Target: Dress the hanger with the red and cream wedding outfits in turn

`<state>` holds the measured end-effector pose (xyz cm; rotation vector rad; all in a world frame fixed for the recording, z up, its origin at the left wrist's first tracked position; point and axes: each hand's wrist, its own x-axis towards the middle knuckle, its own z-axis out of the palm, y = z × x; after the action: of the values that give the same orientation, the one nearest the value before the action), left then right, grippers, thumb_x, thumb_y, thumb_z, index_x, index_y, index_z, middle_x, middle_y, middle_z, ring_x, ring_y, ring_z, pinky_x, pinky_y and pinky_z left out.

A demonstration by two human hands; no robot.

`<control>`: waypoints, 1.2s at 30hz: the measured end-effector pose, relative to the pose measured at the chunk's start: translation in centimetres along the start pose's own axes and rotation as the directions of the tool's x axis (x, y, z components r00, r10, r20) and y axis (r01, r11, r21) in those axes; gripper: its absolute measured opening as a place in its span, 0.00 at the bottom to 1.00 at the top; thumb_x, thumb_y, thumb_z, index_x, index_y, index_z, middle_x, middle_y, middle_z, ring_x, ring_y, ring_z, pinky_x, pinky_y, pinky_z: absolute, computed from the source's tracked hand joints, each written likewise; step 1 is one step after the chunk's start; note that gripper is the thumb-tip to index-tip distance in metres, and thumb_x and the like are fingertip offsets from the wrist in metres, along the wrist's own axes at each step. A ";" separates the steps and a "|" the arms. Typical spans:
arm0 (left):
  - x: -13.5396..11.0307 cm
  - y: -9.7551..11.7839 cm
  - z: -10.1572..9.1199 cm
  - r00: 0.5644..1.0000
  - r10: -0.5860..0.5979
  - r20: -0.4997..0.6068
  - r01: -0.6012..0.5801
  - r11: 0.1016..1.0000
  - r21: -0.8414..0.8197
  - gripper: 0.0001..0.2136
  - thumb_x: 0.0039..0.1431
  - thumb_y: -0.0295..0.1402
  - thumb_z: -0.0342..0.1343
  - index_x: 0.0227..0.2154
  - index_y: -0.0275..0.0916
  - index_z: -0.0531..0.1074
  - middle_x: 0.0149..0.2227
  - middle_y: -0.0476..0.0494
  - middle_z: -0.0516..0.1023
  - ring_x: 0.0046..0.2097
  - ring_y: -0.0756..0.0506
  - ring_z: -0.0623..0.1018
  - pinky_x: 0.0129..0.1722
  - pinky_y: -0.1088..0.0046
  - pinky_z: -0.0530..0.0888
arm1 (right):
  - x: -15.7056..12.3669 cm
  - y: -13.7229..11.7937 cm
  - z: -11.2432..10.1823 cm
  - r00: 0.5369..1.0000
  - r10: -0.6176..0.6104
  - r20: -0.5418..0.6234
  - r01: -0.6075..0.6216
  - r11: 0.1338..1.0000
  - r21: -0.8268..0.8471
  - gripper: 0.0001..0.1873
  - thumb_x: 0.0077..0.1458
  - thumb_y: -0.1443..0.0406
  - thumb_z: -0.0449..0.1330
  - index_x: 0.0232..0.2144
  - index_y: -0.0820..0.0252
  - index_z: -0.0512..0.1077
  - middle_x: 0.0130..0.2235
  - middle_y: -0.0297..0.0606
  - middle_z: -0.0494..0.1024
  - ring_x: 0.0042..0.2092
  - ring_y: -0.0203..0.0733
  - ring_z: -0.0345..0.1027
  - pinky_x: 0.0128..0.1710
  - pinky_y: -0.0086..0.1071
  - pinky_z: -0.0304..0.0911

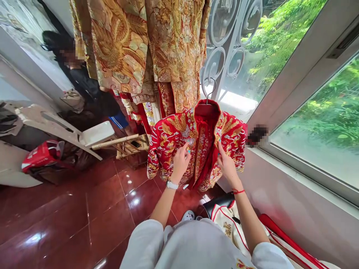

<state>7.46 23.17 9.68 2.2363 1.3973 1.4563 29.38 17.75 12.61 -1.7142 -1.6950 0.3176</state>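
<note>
A red jacket (168,134) with gold and silver embroidery hangs in front of me, its front parted over a red lining. Its standing collar surrounds a thin dark hanger (212,89). My left hand (181,161) is at the front panel on the left, fingertips against the embroidery, index finger stretched out and thumb a little apart. The other front edge is in my right hand (226,165); the index finger points up along it and the remaining fingers curl at the cloth. Gold embroidered garments (120,48) hang just behind and above.
A window (316,123) with a metal frame is on the right. White red-trimmed cloth (228,224) lies below my right arm. On the left are a white chair (98,133), a bamboo rack (130,145), a red bag (42,155) and another person (86,87) in dark clothing.
</note>
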 end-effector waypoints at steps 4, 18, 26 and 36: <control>3.9 -3.2 -4.9 0.914 0.020 -0.405 -0.002 0.999 0.045 0.13 0.63 0.29 0.53 0.50 0.41 0.74 0.42 0.40 0.77 0.48 0.41 0.75 0.54 0.58 0.71 | 1.2 4.7 -3.2 0.989 -0.081 -0.126 0.094 0.990 0.103 0.32 0.64 0.59 0.50 0.69 0.53 0.57 0.43 0.42 0.78 0.39 0.43 0.71 0.45 0.39 0.68; 11.1 -10.1 -8.0 0.885 -0.206 -0.417 0.164 0.977 -0.135 0.23 0.64 0.55 0.50 0.40 0.39 0.75 0.41 0.39 0.75 0.48 0.41 0.75 0.56 0.58 0.72 | 17.0 11.2 -6.8 0.887 0.092 -0.452 0.163 0.855 0.493 0.22 0.54 0.50 0.63 0.38 0.63 0.80 0.35 0.41 0.82 0.37 0.43 0.74 0.44 0.41 0.72; 6.5 -9.2 -2.4 0.812 -0.307 -0.496 0.371 0.928 0.033 0.18 0.69 0.41 0.46 0.51 0.36 0.73 0.49 0.31 0.73 0.54 0.37 0.72 0.60 0.54 0.67 | 16.7 11.4 -3.8 0.838 0.172 -0.518 0.138 0.851 0.506 0.26 0.58 0.45 0.56 0.33 0.62 0.77 0.33 0.39 0.79 0.39 0.43 0.73 0.45 0.41 0.71; 3.0 -7.9 -7.9 0.855 -0.232 -0.464 0.276 0.961 0.029 0.24 0.62 0.42 0.56 0.60 0.42 0.66 0.58 0.34 0.67 0.61 0.37 0.69 0.62 0.54 0.67 | 8.2 11.9 -5.0 0.939 0.035 -0.342 0.096 0.928 0.360 0.46 0.55 0.47 0.62 0.70 0.47 0.50 0.68 0.46 0.60 0.70 0.55 0.53 0.65 0.56 0.55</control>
<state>-3.29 27.11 11.51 1.7202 1.8459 1.9307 42.64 25.21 11.30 -1.3673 -1.3074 0.2845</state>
